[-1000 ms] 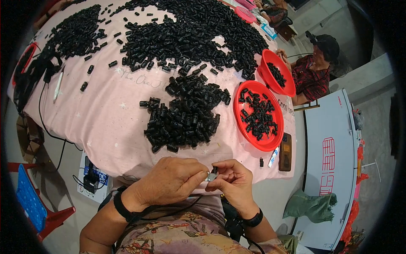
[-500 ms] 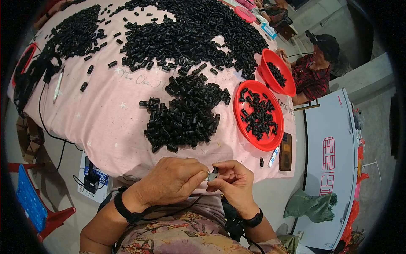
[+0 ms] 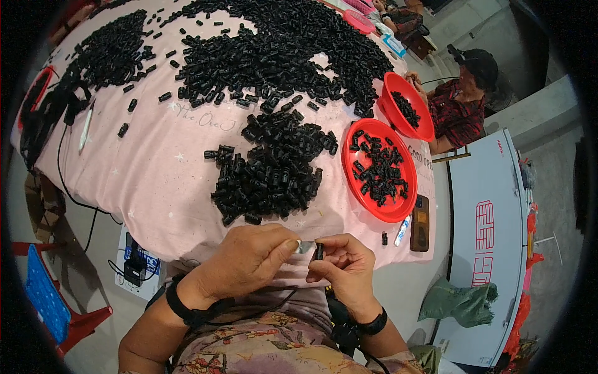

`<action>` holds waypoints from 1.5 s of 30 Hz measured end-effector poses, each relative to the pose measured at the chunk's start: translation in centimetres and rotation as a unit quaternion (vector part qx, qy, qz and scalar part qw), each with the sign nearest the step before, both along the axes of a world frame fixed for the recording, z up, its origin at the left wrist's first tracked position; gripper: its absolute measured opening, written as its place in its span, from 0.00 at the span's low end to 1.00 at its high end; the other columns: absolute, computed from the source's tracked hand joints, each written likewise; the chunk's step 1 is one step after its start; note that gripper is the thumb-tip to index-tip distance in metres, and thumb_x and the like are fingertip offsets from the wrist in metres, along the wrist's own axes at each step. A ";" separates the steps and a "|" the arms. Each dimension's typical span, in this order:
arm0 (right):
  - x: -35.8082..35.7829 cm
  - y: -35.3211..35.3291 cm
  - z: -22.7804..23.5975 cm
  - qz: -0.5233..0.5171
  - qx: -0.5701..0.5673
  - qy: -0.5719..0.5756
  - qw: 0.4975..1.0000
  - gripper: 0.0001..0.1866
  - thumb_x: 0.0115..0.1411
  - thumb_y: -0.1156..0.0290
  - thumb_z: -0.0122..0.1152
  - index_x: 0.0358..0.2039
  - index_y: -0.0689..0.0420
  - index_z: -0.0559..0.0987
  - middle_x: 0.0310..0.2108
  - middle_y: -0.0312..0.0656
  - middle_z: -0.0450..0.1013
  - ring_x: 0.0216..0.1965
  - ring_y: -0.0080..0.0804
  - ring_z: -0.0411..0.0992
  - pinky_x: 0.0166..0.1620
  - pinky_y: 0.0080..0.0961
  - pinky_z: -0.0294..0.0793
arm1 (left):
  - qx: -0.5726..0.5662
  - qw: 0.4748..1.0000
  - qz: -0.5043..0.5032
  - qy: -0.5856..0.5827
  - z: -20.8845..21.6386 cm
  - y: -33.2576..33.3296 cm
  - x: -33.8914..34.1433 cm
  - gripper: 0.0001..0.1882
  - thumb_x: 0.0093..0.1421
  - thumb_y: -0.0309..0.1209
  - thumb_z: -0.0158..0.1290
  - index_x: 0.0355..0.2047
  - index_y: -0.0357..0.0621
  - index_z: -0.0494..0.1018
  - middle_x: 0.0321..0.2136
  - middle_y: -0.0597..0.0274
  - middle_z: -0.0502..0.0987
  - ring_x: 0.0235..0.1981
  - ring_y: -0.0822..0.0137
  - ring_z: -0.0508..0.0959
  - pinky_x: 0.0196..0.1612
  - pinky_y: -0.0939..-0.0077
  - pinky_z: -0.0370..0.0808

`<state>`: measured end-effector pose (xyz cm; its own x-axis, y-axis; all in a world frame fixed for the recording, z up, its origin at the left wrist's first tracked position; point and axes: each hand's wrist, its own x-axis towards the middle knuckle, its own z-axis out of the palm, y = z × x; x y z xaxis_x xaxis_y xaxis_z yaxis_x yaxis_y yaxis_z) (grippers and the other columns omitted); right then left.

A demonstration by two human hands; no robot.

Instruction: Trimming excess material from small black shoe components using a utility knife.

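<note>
My left hand [image 3: 246,258] pinches a small silvery metal tool [image 3: 305,247] between thumb and fingers, its tip pointing right. My right hand [image 3: 341,267] holds a small black plastic piece [image 3: 319,251] upright at its fingertips, touching the tool's tip. Both hands meet at the near edge of a table covered in pink cloth [image 3: 162,174]. Just beyond them lies a pile of black pieces [image 3: 271,171]. A red tray [image 3: 379,170] with several black pieces sits to the right of the pile.
A larger spread of black pieces [image 3: 280,50] covers the far table. A second red tray [image 3: 408,107] stands by a seated person in a plaid shirt [image 3: 458,112]. A dark phone [image 3: 420,215] lies at the table's right edge. A black cable [image 3: 62,181] hangs off the left side.
The hands stay together at the table edge; the tool and the black piece have shifted only slightly between the fingertips.
</note>
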<state>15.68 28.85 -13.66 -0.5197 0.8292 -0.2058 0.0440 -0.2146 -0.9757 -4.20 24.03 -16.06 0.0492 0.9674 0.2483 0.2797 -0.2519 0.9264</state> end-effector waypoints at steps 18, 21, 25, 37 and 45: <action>0.1 -0.1 -0.5 0.039 -0.013 0.024 0.999 0.20 0.54 0.88 0.60 0.48 0.66 0.71 0.29 0.38 0.70 0.30 0.28 0.77 0.36 0.25 0.82 | -0.040 0.998 0.003 -0.049 0.3 0.2 -0.2 0.09 0.55 0.28 0.57 0.34 0.35 0.74 0.23 0.56 0.74 0.23 0.68 0.74 0.26 0.75 0.69; 0.0 -0.1 -0.5 0.042 -0.015 0.034 0.998 0.20 0.54 0.88 0.60 0.48 0.65 0.71 0.31 0.38 0.69 0.32 0.28 0.77 0.37 0.26 0.82 | -0.054 0.997 0.011 -0.060 0.6 0.1 0.1 0.09 0.54 0.27 0.58 0.33 0.36 0.74 0.23 0.56 0.75 0.23 0.68 0.75 0.27 0.75 0.70; -0.2 -0.3 -0.6 0.038 -0.029 0.035 0.998 0.20 0.54 0.88 0.60 0.48 0.66 0.71 0.32 0.38 0.69 0.33 0.28 0.76 0.38 0.27 0.82 | -0.036 0.997 0.032 -0.061 0.5 0.1 0.6 0.11 0.54 0.33 0.60 0.32 0.38 0.76 0.23 0.55 0.76 0.22 0.63 0.78 0.25 0.75 0.72; -0.1 -0.3 -0.8 0.048 -0.073 0.044 0.995 0.21 0.54 0.88 0.60 0.49 0.66 0.69 0.34 0.42 0.72 0.31 0.26 0.76 0.36 0.22 0.80 | -0.067 0.993 0.077 -0.062 -0.1 0.0 0.0 0.05 0.53 0.23 0.56 0.31 0.36 0.75 0.23 0.60 0.76 0.23 0.75 0.72 0.28 0.78 0.69; -0.1 -0.3 -1.2 0.046 -0.064 0.050 0.996 0.22 0.53 0.88 0.62 0.48 0.63 0.68 0.35 0.42 0.71 0.31 0.24 0.75 0.36 0.21 0.80 | -0.118 0.985 0.006 -0.129 0.6 0.0 0.4 0.05 0.56 0.23 0.55 0.33 0.36 0.75 0.24 0.63 0.76 0.25 0.77 0.73 0.29 0.81 0.68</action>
